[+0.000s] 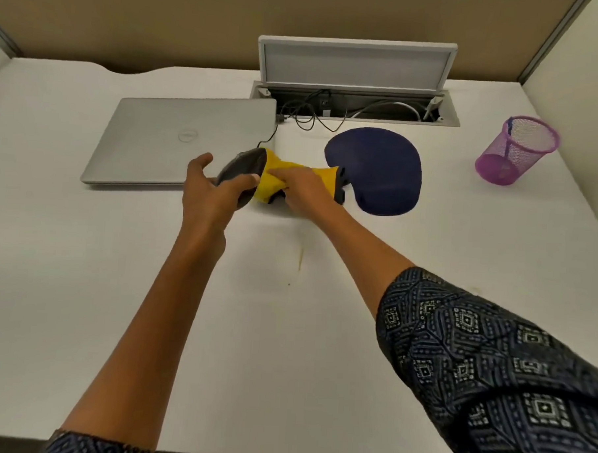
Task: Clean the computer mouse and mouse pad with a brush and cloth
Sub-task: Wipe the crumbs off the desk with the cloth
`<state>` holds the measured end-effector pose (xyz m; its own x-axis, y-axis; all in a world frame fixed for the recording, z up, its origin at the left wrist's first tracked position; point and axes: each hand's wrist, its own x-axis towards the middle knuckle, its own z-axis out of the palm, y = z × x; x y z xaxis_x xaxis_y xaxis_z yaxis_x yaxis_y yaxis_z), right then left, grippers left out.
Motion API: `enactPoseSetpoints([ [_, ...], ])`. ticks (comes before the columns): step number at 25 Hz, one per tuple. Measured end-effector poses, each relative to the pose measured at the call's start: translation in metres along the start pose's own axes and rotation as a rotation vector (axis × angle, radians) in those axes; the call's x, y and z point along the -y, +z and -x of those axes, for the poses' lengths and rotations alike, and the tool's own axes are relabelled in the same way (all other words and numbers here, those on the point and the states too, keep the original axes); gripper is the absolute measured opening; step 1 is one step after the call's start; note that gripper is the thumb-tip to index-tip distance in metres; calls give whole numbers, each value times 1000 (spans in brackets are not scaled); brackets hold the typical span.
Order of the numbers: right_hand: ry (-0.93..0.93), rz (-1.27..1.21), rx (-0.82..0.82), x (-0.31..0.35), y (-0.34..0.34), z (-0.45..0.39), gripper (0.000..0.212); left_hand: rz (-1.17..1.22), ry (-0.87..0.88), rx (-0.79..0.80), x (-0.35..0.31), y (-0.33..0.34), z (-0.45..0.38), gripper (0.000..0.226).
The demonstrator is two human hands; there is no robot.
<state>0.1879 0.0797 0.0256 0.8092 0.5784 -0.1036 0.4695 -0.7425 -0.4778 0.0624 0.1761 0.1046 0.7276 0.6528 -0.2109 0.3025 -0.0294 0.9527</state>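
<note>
Head view, frame centre, left hand (213,185) gripping the dark mouse (240,170), right hand (302,188) pinching the yellow cloth (279,177) over it, mouse half hidden, navy mouse pad (379,168) just right, brush unseen.

We see two bare forearms ending in bare hands, the left hand (210,188) and the right hand (302,188), with no rings, watch or bands showing on them. Our right sleeve (483,364) is dark navy fabric printed in pale grey with nested diamonds, small squares and dotted lines, and it ends at about the elbow. Our left sleeve (92,446) shows the same print, only as a narrow strip at the near edge.
</note>
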Motion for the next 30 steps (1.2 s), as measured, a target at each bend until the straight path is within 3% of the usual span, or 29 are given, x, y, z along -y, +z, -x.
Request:
enactPoseSetpoints([
  [7,-247,79,292,-16,-3,114,56,-13,-3,97,11,-16,-10,73],
  [9,-231,34,327,-17,-19,129,55,-32,4,109,15,-19,-10,72],
  [13,-86,-201,28,12,-35,82,46,-88,69,157,6,-8,-10,74],
  [15,-17,-142,-39,30,-22,55,35,-124,105,149,3,3,-6,76],
  [19,-100,131,124,44,23,71,38,-166,144,131,17,11,-4,80],
  [22,-268,230,310,27,17,108,51,-215,132,131,37,15,-4,82],
  [24,-283,216,416,5,4,135,53,-220,112,134,49,21,-1,84],
  [30,-249,179,422,-82,-24,228,64,-323,67,84,77,48,19,85],
])
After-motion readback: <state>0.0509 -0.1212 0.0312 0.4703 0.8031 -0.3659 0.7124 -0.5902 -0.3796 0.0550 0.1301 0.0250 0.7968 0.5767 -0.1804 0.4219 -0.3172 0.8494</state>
